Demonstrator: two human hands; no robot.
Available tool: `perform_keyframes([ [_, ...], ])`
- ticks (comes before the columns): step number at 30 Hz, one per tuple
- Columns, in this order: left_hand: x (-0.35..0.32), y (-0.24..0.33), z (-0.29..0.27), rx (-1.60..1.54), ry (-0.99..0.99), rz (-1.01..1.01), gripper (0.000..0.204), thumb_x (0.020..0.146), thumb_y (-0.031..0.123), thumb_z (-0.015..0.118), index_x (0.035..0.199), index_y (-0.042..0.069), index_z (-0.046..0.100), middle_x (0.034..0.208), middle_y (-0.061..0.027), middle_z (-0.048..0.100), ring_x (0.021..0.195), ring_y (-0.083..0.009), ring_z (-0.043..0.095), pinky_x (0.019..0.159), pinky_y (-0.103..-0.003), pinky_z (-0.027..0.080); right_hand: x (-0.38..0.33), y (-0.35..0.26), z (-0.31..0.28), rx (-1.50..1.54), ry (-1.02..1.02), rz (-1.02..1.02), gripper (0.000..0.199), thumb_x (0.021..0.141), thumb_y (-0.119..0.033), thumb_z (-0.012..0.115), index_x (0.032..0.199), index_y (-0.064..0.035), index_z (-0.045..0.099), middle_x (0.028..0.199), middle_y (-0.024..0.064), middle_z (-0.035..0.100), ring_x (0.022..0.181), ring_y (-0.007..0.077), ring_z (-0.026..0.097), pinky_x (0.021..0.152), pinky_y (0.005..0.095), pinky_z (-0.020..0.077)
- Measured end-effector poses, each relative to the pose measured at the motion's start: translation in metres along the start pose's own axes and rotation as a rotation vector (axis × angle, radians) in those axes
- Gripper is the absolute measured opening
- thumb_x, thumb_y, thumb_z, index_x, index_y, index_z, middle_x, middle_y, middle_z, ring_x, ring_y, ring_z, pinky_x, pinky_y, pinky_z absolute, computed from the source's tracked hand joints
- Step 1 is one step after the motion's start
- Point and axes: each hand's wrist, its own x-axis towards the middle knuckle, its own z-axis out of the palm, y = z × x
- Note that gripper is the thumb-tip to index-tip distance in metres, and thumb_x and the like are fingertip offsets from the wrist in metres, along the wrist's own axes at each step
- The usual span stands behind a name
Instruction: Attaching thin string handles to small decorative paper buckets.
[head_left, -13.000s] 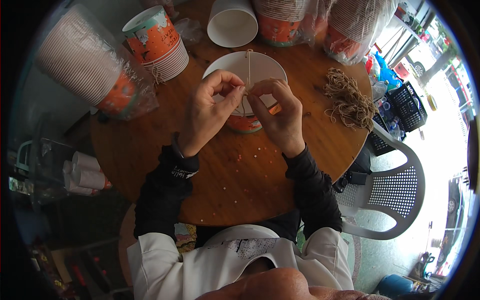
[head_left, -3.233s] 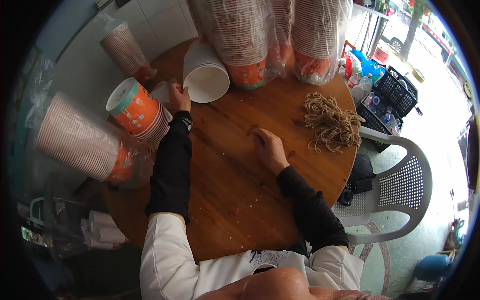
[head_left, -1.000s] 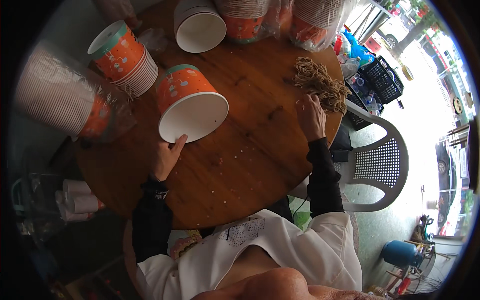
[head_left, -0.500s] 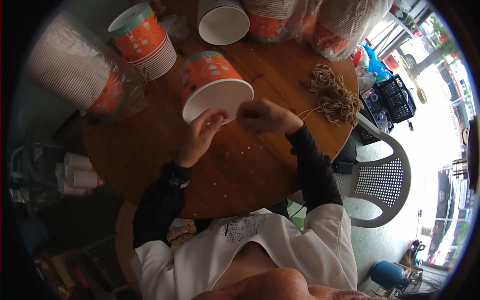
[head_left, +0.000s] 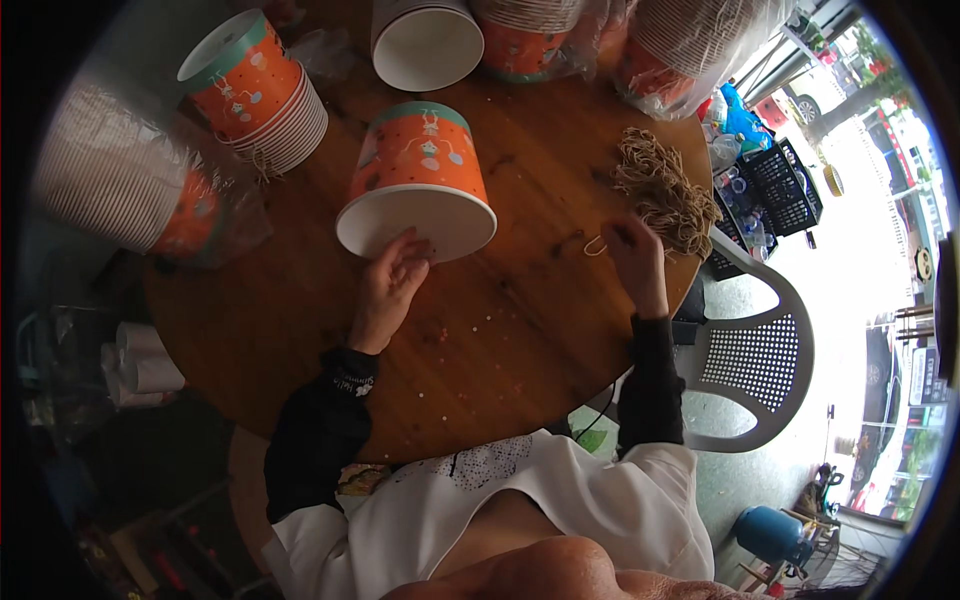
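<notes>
An orange paper bucket point(head_left: 425, 155) with a green band and white rim lies tipped on the round wooden table, its open mouth facing me. My left hand point(head_left: 390, 290) is at that mouth, fingers stretched out with the tips at the lower rim; it does not visibly grip the bucket. Off to the right, my right hand point(head_left: 640, 255) has its fingers curled beside a tangled heap of tan string point(head_left: 665, 190). A small loop of string point(head_left: 595, 246) sticks out at its fingertips, though the exact pinch is dark and partly hidden.
A stack of orange buckets point(head_left: 255, 95) leans at the far left, near a plastic-wrapped stack point(head_left: 130, 190). Another white-mouthed bucket point(head_left: 428, 50) and more wrapped stacks point(head_left: 690, 50) line the far edge. To the right are a grey plastic chair point(head_left: 755, 355) and a black crate point(head_left: 785, 190).
My right hand has moved from the bucket's mouth rightward to the string heap. The left hand has shifted slightly left and down. The bucket has turned, showing more of its printed side.
</notes>
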Motion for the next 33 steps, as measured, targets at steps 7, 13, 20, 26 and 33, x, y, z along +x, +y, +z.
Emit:
perform_keyframes([
  [7, -0.004, 0.001, 0.006, 0.05, -0.011, 0.069, 0.036, 0.096, 0.005, 0.053, 0.131, -0.003, 0.047, 0.115, -0.0103, 0.06, 0.1, -0.0147, 0.061, 0.09, -0.027, 0.048, -0.035, -0.015, -0.001, -0.419, -0.171, -0.183, 0.016, 0.085, -0.013, 0.062, 0.1, -0.0081, 0.062, 0.099, 0.0133, 0.058, 0.082, 0.0327, 0.062, 0.07, 0.0407, 0.0515],
  [13, -0.02, 0.012, 0.025, 0.146, 0.041, 0.12, 0.021, 0.098, 0.01, 0.054, 0.115, -0.001, 0.06, 0.098, -0.0064, 0.066, 0.088, -0.0108, 0.063, 0.078, -0.024, 0.051, -0.08, -0.043, 0.023, -0.407, -0.504, -0.325, 0.013, 0.083, -0.012, 0.063, 0.094, -0.0057, 0.06, 0.099, 0.0143, 0.056, 0.079, 0.0352, 0.06, 0.063, 0.0426, 0.0501],
  [20, -0.037, 0.016, 0.036, 0.37, -0.036, 0.199, 0.018, 0.097, 0.012, 0.055, 0.109, 0.002, 0.064, 0.086, -0.0068, 0.068, 0.075, -0.0122, 0.065, 0.066, -0.025, 0.051, -0.118, -0.063, -0.003, -0.121, -0.369, -0.143, 0.01, 0.083, -0.011, 0.063, 0.09, -0.0056, 0.06, 0.086, 0.0124, 0.056, 0.076, 0.0333, 0.06, 0.062, 0.0401, 0.0492],
  [26, -0.032, 0.009, 0.033, 0.403, 0.01, 0.254, 0.019, 0.098, 0.014, 0.054, 0.108, 0.003, 0.065, 0.085, -0.0072, 0.069, 0.074, -0.0129, 0.065, 0.065, -0.026, 0.052, -0.073, -0.059, 0.002, -0.458, -0.102, -0.021, 0.017, 0.086, -0.021, 0.063, 0.088, -0.0042, 0.061, 0.083, 0.015, 0.059, 0.077, 0.036, 0.061, 0.062, 0.044, 0.0478],
  [33, -0.035, 0.009, 0.034, 0.457, 0.023, 0.331, 0.018, 0.098, 0.014, 0.054, 0.107, 0.004, 0.065, 0.087, -0.008, 0.069, 0.079, -0.0134, 0.067, 0.066, -0.027, 0.052, -0.071, -0.041, 0.021, -0.401, -0.167, -0.116, 0.014, 0.087, -0.015, 0.061, 0.089, -0.0018, 0.058, 0.08, 0.0147, 0.059, 0.073, 0.0332, 0.061, 0.065, 0.0402, 0.0486],
])
